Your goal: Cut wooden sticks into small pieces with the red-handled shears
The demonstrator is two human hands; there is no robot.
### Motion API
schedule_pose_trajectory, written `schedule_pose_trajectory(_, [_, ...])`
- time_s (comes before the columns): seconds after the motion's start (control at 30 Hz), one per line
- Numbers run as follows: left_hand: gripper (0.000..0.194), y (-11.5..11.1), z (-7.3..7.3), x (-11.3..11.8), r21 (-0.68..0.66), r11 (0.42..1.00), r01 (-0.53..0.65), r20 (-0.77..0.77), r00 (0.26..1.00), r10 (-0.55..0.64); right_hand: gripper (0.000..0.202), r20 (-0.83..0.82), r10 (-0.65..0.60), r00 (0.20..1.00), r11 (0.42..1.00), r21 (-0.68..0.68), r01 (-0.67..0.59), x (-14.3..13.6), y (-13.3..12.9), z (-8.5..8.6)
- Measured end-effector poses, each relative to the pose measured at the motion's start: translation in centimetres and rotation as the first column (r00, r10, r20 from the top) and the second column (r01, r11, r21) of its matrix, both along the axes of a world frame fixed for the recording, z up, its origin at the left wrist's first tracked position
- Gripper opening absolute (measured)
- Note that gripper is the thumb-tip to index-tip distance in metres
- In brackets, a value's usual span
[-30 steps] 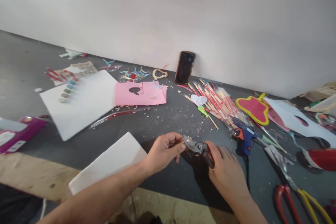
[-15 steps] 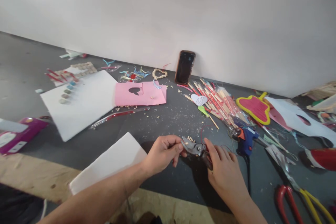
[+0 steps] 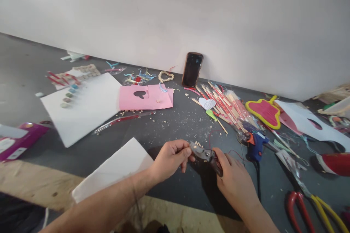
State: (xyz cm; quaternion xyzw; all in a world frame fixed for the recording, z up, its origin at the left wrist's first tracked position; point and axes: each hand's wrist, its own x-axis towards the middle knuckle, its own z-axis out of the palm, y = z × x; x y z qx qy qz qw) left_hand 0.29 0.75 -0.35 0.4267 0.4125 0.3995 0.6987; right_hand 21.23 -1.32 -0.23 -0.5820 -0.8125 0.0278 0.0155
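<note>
My right hand is wrapped round the dark handles of a pair of pruning shears, their metal blades pointing left. My left hand is closed in a pinch right at the blade tips; what its fingers hold is too small and covered to make out. Just behind the blades lie several short pale wooden pieces. A thin red thread runs on the table close by. Small wood crumbs are scattered beyond my hands.
A white foam block lies by my left forearm. Wrapped chopsticks, a blue glue gun and scissors with red and yellow handles are on the right. A phone leans on the wall behind pink paper.
The shears have shifted very slightly and their blades look closer together. My left hand stays pinched in nearly the same place.
</note>
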Motion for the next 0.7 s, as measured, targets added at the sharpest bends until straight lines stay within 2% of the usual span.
schedule_pose_trajectory(0.1, [0.024, 0.17, -0.07, -0.14, 0.069, 0.997, -0.021, -0.033, 0.999, 0.023, 0.052, 0.024, 0.001, 1.000, 0.999, 0.051, -0.002, -0.09, 0.17, 0.30])
schedule_pose_trajectory(0.27, [0.024, 0.15, -0.20, -0.39, 0.082, 0.997, -0.003, -0.069, 0.998, 0.009, 0.059, 0.055, 0.032, 0.998, 0.991, 0.127, -0.039, -0.14, 0.13, 0.27])
schedule_pose_trajectory(0.53, [0.030, -0.02, 0.13, -0.48, 0.042, 0.999, 0.025, -0.053, 0.998, -0.023, 0.076, 0.005, 0.066, 0.998, 0.993, 0.101, -0.066, 0.13, -0.10, -0.05])
schedule_pose_trajectory(0.7, [0.031, -0.11, 0.03, -0.39, 0.016, 0.999, 0.034, -0.039, 0.999, -0.033, 0.075, 0.007, 0.049, 0.999, 0.994, 0.096, -0.049, 0.18, -0.16, 0.00])
